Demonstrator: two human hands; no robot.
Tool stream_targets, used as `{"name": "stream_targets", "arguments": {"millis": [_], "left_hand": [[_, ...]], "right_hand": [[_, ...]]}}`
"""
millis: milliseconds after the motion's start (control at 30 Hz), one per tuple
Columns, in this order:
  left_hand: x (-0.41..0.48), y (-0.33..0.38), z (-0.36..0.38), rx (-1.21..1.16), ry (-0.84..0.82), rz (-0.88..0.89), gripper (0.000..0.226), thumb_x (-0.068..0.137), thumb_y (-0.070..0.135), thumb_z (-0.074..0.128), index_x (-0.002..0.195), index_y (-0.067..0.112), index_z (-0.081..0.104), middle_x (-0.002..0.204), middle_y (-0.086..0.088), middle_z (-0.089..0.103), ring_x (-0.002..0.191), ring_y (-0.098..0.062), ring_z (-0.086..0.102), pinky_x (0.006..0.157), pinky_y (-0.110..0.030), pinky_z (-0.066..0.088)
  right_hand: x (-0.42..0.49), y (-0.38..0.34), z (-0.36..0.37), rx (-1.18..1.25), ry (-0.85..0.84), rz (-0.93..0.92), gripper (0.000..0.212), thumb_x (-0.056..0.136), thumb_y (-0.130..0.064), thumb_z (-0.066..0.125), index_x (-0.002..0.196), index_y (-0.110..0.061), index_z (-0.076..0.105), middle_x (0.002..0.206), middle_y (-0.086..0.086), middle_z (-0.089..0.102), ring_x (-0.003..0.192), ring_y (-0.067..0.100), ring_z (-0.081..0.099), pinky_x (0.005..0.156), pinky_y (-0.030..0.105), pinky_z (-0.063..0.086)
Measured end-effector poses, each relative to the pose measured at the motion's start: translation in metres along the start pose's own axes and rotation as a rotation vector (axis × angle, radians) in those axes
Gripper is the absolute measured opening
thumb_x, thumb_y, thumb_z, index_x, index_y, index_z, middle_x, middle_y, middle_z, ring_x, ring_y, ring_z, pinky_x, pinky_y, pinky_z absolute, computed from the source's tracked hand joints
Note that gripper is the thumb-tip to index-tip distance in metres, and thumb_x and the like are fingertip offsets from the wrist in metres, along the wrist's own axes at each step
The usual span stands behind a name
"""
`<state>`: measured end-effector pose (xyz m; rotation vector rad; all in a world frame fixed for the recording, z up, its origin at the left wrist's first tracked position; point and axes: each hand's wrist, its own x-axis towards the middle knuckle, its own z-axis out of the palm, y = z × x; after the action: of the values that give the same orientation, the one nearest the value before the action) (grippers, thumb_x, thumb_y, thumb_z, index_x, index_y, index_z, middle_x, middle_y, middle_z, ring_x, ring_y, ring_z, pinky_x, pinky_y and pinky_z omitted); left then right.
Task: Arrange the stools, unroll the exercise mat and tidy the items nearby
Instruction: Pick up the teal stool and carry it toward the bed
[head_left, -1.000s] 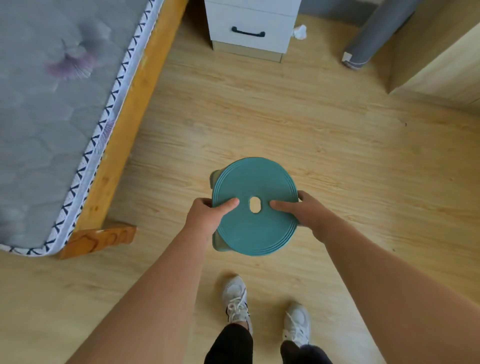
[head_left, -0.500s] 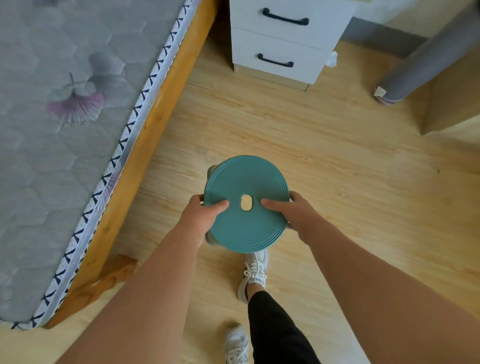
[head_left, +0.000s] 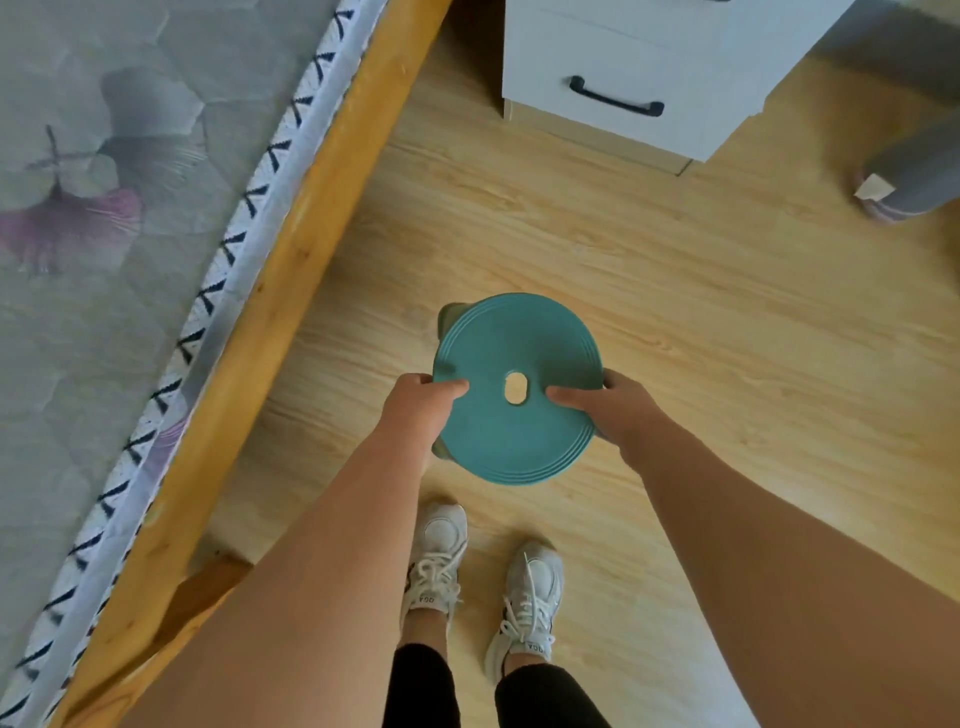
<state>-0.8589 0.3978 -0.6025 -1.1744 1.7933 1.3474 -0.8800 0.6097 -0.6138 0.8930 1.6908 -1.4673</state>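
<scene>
Since half a second ago, the person has brought both feet side by side, and the view has shifted closer to the white drawer unit, which now sits larger at the far edge. The teal stool (head_left: 517, 364) remains in both hands, held in the middle of the view above the wooden floor (head_left: 727, 322).

The stool is seen from above: a round teal seat with raised rings near its rim and a small oval hole at its centre. Parts of its legs peek out at the far left and near left under the seat. The left hand (head_left: 415, 410) clasps the left edge of the seat, thumb lying on top and pointing toward the hole, fingers curled underneath out of sight. The right hand (head_left: 608, 410) clasps the right edge the same way, thumb on top. Both hands are closed firmly on the seat.

Below the stool, near the viewer, stand two white lace-up sneakers (head_left: 439, 561), with black trouser legs above them.

Along the left runs a bed (head_left: 291, 260) with a honey-coloured wooden frame and a grey quilted mattress printed with pink and grey leaves. At the far right edge lies a rolled grey exercise mat (head_left: 919, 176), its end facing the viewer, just right of the drawer unit (head_left: 649, 62), which has a black handle.
</scene>
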Motion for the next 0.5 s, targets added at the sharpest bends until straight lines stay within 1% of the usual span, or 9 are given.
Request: {"name": "stream_targets", "arguments": {"millis": [67, 100, 200, 300, 433, 500], "left_hand": [[0.032, 0.003, 0.005, 0.020, -0.030, 0.016, 0.022, 0.086, 0.022, 0.065, 0.105, 0.010, 0.065, 0.106, -0.011, 0.069, 0.097, -0.027, 0.065, 0.090, -0.040, 0.053], [0.046, 0.003, 0.008, 0.042, -0.048, 0.024, 0.024, 0.086, 0.021, 0.065, 0.107, 0.010, 0.066, 0.107, -0.011, 0.069, 0.098, -0.028, 0.065, 0.093, -0.041, 0.052], [0.088, -0.001, 0.018, 0.110, -0.088, 0.024, 0.028, 0.086, 0.019, 0.066, 0.112, 0.010, 0.066, 0.109, -0.010, 0.069, 0.100, -0.028, 0.065, 0.092, -0.039, 0.052], [0.124, -0.004, 0.027, 0.144, -0.113, 0.024, 0.029, 0.086, 0.017, 0.066, 0.114, 0.011, 0.065, 0.111, -0.009, 0.069, 0.101, -0.028, 0.065, 0.090, -0.038, 0.051], [0.150, -0.011, 0.033, 0.238, -0.152, -0.014, 0.039, 0.081, 0.006, 0.063, 0.120, 0.006, 0.060, 0.118, -0.014, 0.065, 0.108, -0.031, 0.062, 0.099, -0.044, 0.048], [0.155, -0.017, 0.037, 0.260, -0.184, -0.040, 0.044, 0.080, 0.002, 0.060, 0.123, 0.007, 0.057, 0.121, -0.014, 0.063, 0.110, -0.031, 0.060, 0.100, -0.043, 0.048]], "right_hand": [[0.031, 0.003, 0.008, 0.006, 0.051, -0.020, 0.066, 0.069, -0.011, 0.085, 0.129, -0.012, 0.057, 0.113, 0.006, 0.068, 0.096, 0.023, 0.068, 0.083, 0.038, 0.056], [0.045, 0.004, 0.010, 0.017, 0.072, -0.028, 0.067, 0.069, -0.009, 0.085, 0.129, -0.011, 0.057, 0.114, 0.007, 0.067, 0.096, 0.024, 0.067, 0.082, 0.037, 0.056], [0.084, 0.021, 0.019, 0.036, 0.121, -0.014, 0.068, 0.069, -0.007, 0.084, 0.130, -0.010, 0.055, 0.116, 0.008, 0.066, 0.099, 0.026, 0.066, 0.085, 0.040, 0.056], [0.118, 0.035, 0.026, 0.046, 0.150, 0.003, 0.065, 0.070, -0.008, 0.084, 0.128, -0.010, 0.056, 0.114, 0.007, 0.066, 0.099, 0.026, 0.065, 0.083, 0.039, 0.055], [0.144, 0.052, 0.037, 0.023, 0.182, 0.000, 0.056, 0.073, -0.005, 0.080, 0.123, -0.015, 0.059, 0.112, 0.006, 0.065, 0.098, 0.026, 0.065, 0.085, 0.039, 0.055], [0.150, 0.060, 0.040, 0.054, 0.177, 0.028, 0.056, 0.074, -0.003, 0.078, 0.124, -0.015, 0.058, 0.113, 0.006, 0.065, 0.100, 0.027, 0.065, 0.088, 0.042, 0.055]]}}
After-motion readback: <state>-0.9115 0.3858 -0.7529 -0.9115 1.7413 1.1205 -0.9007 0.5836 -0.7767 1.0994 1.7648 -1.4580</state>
